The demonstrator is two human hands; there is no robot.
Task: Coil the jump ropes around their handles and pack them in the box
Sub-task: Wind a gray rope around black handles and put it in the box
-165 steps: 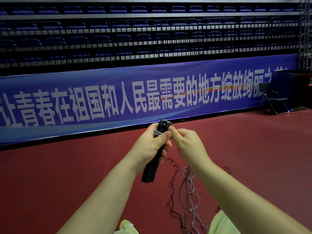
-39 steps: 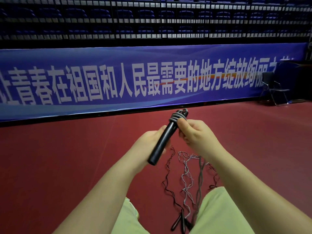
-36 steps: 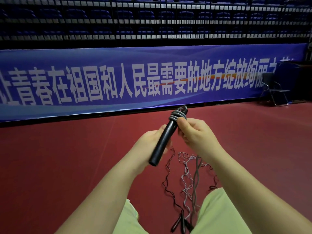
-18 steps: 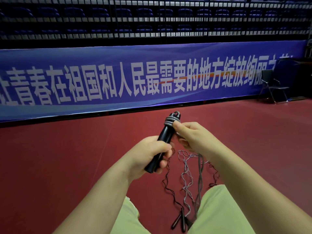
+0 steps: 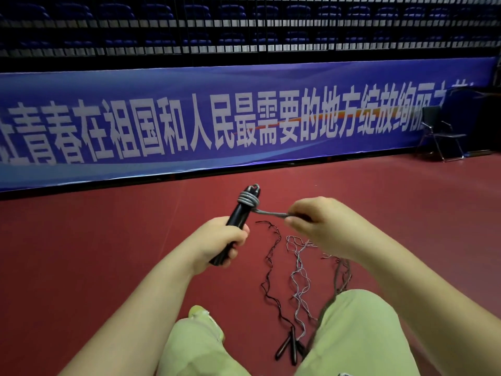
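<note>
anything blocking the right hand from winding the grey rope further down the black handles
Nothing visible. The right hand pulls the grey rope taut beside the black handles; bare handle lies below the coil, down to the left hand.

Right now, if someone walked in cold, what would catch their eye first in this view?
Probably the long blue banner with large white characters across the far wall, above the red floor. Next, at centre, the left hand grips the black jump-rope handles, whose top is wound with grey rope coils, while the right hand pinches the rope end out to the right. More thin tangled ropes lie on the floor between the person's knees.
</note>
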